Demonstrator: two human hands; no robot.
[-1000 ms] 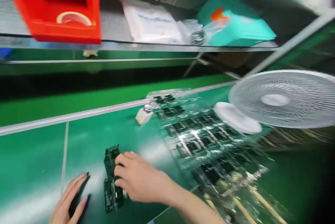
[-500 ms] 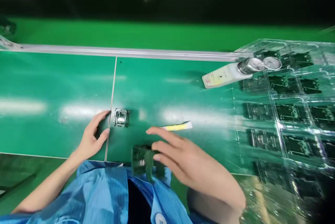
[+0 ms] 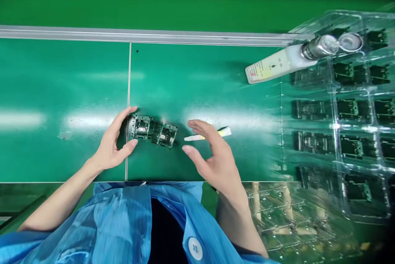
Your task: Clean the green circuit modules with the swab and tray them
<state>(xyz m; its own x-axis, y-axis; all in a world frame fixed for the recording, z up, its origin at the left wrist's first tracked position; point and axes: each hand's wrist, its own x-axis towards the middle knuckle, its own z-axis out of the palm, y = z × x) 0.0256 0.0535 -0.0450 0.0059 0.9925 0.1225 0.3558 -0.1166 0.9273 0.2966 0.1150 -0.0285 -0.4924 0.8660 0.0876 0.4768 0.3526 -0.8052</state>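
Note:
Two small green circuit-board modules lie end to end on the green tabletop point(image 3: 173, 87). At the left module point(image 3: 142, 127), my left hand point(image 3: 115, 144) rests with thumb and fingers apart around its left end. The right module point(image 3: 166, 134) is slightly tilted in plane against its neighbour. My right hand point(image 3: 212, 157) is just right of it, thumb and fingers spread, with a gap between them and the module. Partly behind my right fingers lies a slim white and yellow tube point(image 3: 224, 131).
A clear plastic tray point(image 3: 335, 103) with several boards in its pockets fills the right side. A white bottle point(image 3: 274, 66) with a metal cap lies or leans by the tray. A metal rail point(image 3: 185, 38) edges the far side. More clear trays point(image 3: 277, 210) sit lower right.
My right hand has set the second circuit-board module down beside the first and let go. The hand is now open to its right. The view has shifted slightly.

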